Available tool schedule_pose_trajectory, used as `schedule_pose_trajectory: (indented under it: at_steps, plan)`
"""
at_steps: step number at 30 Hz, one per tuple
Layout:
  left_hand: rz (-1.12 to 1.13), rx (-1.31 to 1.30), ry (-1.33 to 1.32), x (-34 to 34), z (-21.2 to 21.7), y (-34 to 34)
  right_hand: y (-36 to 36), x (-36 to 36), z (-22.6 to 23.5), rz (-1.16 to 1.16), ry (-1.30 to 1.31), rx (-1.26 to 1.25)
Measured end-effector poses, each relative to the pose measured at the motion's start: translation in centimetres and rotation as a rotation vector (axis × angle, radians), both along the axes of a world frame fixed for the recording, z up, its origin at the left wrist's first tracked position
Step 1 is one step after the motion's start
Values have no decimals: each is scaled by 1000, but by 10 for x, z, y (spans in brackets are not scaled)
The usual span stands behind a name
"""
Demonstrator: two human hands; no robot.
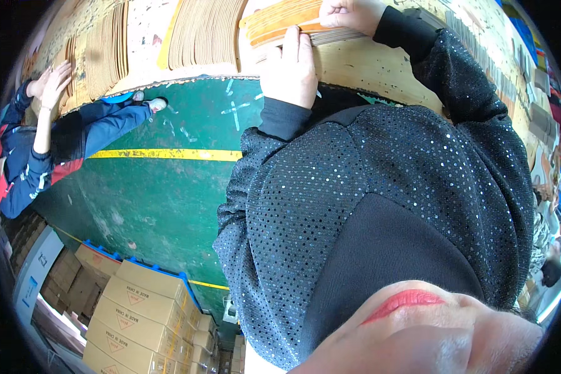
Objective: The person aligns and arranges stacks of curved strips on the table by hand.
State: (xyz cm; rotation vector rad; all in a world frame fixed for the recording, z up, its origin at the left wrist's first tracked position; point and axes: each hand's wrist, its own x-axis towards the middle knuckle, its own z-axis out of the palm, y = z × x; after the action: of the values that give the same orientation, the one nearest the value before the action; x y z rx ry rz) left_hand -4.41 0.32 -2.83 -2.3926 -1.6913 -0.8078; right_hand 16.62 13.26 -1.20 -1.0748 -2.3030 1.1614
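A stack of flat orange-topped cardboard pieces (280, 23) lies on the worktable at the top of the head view, its layers fanned and slightly slanted. My left hand (291, 70) rests against the near edge of this stack, fingers stretched out and fingertips on the top piece. At the stack's right end my right hand (350, 15) is closed, thumb and fingers pinching the edge of the orange pieces. How many layers it grips is hidden. Left of my left hand stands a row of brown cardboard pieces (204, 34), packed closely together.
The worktable (380, 68) has a worn, spotted top. Another row of cardboard (108, 50) lies further left, near a co-worker's hands (51, 84). More pieces (474, 47) line the right side. Cartons (140, 311) are stacked on the green floor (168, 199) behind me.
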Motion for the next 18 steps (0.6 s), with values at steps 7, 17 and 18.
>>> schedule_pose_trajectory:
  at_steps: [7, 17, 18]
  plan:
    - [-14, -2, -21, 0, 2, 2, -4, -7, 9, -27, -93, 426]
    - [-9, -36, 11, 3, 9, 6, 0, -13, 1, -233, -283, 477]
    - [-20, -27, 4, 2, 11, 6, 0, -10, -11, -220, -334, 562]
